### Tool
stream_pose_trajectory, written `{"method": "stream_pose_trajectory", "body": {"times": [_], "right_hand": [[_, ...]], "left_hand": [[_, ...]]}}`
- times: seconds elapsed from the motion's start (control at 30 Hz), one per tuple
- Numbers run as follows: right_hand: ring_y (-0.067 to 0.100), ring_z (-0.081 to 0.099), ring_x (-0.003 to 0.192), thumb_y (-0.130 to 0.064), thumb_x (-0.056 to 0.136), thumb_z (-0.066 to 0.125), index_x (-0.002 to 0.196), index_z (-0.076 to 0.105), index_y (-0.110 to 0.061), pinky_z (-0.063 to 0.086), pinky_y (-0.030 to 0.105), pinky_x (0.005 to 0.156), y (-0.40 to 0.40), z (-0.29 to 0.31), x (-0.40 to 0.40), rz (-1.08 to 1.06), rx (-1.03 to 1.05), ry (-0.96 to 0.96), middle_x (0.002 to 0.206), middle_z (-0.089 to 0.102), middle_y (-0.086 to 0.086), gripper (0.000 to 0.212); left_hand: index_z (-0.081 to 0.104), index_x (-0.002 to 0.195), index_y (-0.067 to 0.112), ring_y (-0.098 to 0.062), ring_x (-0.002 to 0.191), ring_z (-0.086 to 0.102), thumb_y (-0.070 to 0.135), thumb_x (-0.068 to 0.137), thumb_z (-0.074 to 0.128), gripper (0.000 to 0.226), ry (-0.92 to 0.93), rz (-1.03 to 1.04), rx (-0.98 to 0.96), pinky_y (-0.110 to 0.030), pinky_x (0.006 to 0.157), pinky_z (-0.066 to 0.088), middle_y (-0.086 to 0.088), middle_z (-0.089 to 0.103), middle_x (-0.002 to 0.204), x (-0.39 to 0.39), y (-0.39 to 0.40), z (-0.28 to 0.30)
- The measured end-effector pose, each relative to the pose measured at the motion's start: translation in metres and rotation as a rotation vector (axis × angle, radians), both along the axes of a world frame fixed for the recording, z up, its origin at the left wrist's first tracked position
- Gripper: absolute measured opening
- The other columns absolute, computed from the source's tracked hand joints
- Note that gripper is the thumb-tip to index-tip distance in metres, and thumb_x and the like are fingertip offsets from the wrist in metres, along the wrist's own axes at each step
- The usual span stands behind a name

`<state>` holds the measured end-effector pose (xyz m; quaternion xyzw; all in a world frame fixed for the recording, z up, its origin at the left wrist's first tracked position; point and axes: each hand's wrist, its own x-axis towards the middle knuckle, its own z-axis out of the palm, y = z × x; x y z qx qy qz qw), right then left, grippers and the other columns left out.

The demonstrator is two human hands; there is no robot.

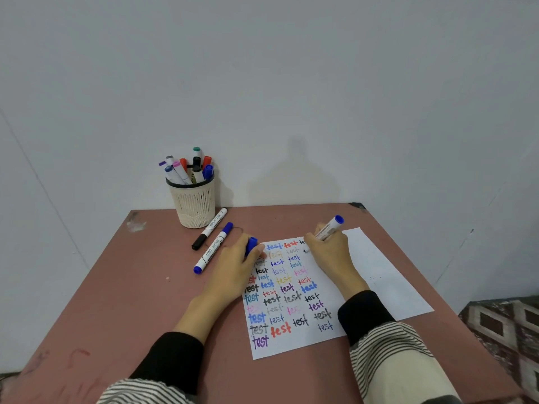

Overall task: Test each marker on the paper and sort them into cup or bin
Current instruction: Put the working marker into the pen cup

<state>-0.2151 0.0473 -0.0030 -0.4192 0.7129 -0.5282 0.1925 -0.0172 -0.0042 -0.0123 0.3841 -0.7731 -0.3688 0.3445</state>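
A white paper (pixel 379 275) covered with several coloured "test" words lies on the reddish table (pixel 140 293). My right hand (pixel 329 255) grips a white marker with a blue end (pixel 331 227), its tip down on the top of the paper. My left hand (pixel 236 269) rests at the paper's left edge and holds a blue cap (pixel 251 245). Two more markers lie left of the paper: a blue-capped one (pixel 212 248) and a black-capped one (pixel 208 228). A cream mesh cup (pixel 194 204) with several markers stands at the table's back.
A pale wall rises directly behind the table. A patterned floor or rug (pixel 507 325) shows past the table's right edge. No bin is in view. Bare tabletop lies left of the loose markers.
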Motion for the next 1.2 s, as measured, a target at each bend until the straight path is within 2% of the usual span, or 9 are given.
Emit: {"method": "stream_pose_trajectory", "body": {"times": [0.2,0.47,0.73,0.9,1.07,1.2], "right_hand": [[0.004,0.033,0.044,-0.018,0.091,0.062,0.060,0.035,-0.017,0.031,0.016,0.046,-0.0002,-0.0011,-0.0005,0.012,-0.017,0.008,0.053,0.038,-0.004,0.041],[0.005,0.033,0.045,-0.013,0.090,0.059,0.061,0.036,-0.014,0.031,0.016,0.045,-0.0005,-0.0035,-0.0038,-0.051,-0.051,0.062,0.056,0.038,0.000,0.037],[0.003,0.032,0.041,-0.014,0.089,0.059,0.061,0.036,-0.015,0.031,0.019,0.048,-0.0013,-0.0033,-0.0031,-0.024,-0.025,0.059,0.054,0.037,-0.002,0.037],[0.011,0.033,0.050,-0.010,0.088,0.056,0.063,0.035,-0.013,0.031,0.024,0.050,-0.0030,-0.0055,-0.0038,-0.065,-0.038,0.053,0.057,0.035,0.002,0.032],[0.002,0.037,0.041,-0.015,0.091,0.059,0.061,0.038,-0.015,0.031,0.012,0.044,-0.0029,-0.0053,-0.0054,-0.052,-0.044,0.065,0.054,0.041,-0.003,0.037],[0.003,0.033,0.040,-0.011,0.089,0.058,0.061,0.035,-0.014,0.029,0.014,0.043,-0.0034,-0.0056,-0.0059,-0.064,-0.039,0.044,0.054,0.036,-0.001,0.037]], "left_hand": [[0.047,0.079,0.023,-0.008,0.075,0.066,0.034,0.100,0.046,0.024,-0.028,0.000,-0.013,-0.029,0.069,0.050,0.011,0.071,0.084,0.0008,0.0020,0.0025],[0.052,0.086,0.018,-0.011,0.077,0.067,0.035,0.100,0.045,0.024,-0.040,-0.005,0.002,-0.039,0.077,0.053,0.009,0.072,0.086,0.0008,0.0026,0.0036],[0.053,0.088,0.017,-0.008,0.077,0.067,0.036,0.100,0.045,0.023,-0.050,-0.003,0.003,-0.038,0.078,0.053,0.010,0.072,0.087,0.0009,0.0021,0.0024],[0.053,0.087,0.017,-0.006,0.077,0.067,0.035,0.101,0.045,0.023,-0.040,-0.001,0.002,-0.034,0.077,0.053,0.010,0.072,0.087,0.0005,0.0005,0.0008],[0.054,0.086,0.018,-0.006,0.076,0.067,0.033,0.100,0.046,0.022,-0.024,-0.002,0.005,-0.028,0.075,0.052,0.010,0.072,0.086,0.0000,-0.0001,0.0003],[0.054,0.086,0.019,-0.002,0.079,0.066,0.033,0.100,0.047,0.021,-0.022,-0.003,0.003,-0.025,0.075,0.052,0.010,0.072,0.086,0.0003,0.0000,0.0001]]}}
